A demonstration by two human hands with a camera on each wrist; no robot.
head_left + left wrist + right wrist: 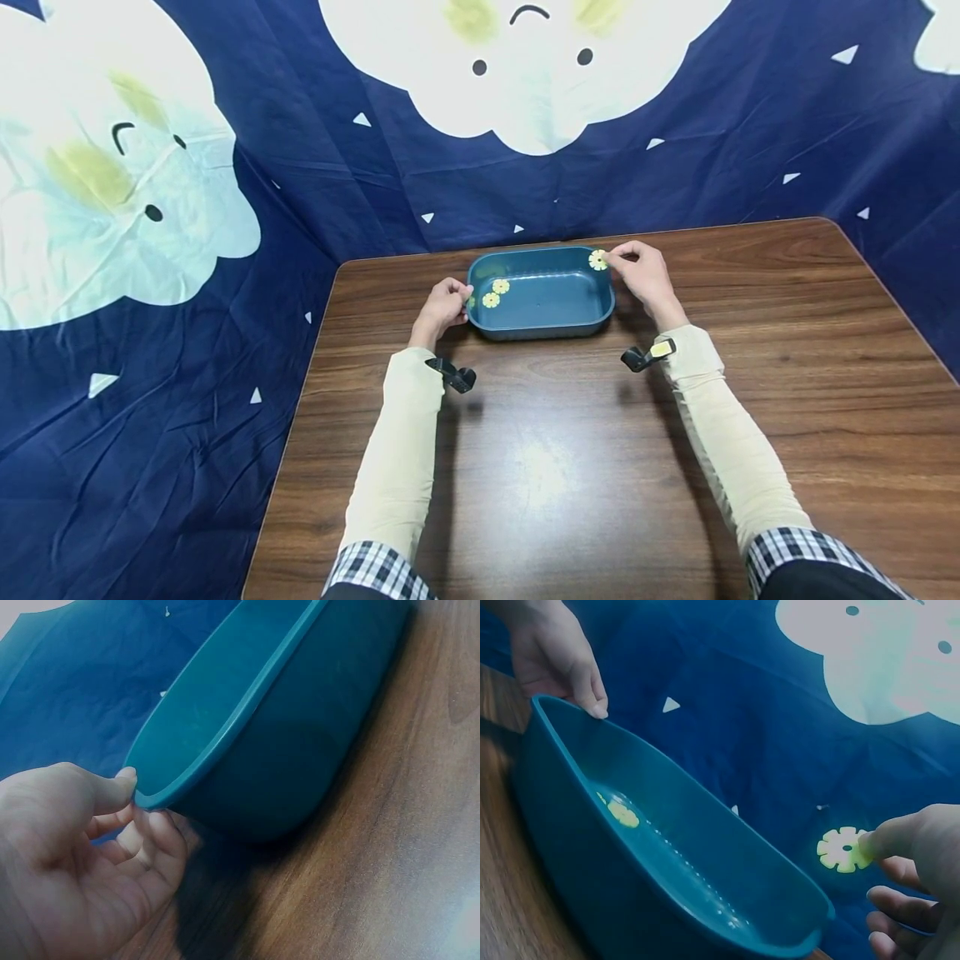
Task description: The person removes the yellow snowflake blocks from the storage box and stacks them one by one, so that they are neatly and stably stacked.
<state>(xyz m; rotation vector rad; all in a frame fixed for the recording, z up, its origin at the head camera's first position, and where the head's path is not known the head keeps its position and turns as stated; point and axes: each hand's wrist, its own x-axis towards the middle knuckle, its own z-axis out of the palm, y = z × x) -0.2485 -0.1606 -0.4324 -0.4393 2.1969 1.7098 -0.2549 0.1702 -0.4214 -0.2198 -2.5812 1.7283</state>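
A teal oval basin stands on the table towards its back edge. My left hand pinches the basin's left rim between thumb and fingers, as the left wrist view shows up close. Between thumb and finger, my right hand holds a yellow flower-shaped disc with a hole in its middle. In the head view this disc overlaps the basin's back right corner; the right wrist view shows it apart from the rim. Inside the basin, two similar yellow flower discs lie towards the left end.
The brown wooden table reaches back to a dark blue cloth printed with clouds and small white triangles. Small black devices are strapped to both wrists. Light glares off the tabletop's front middle.
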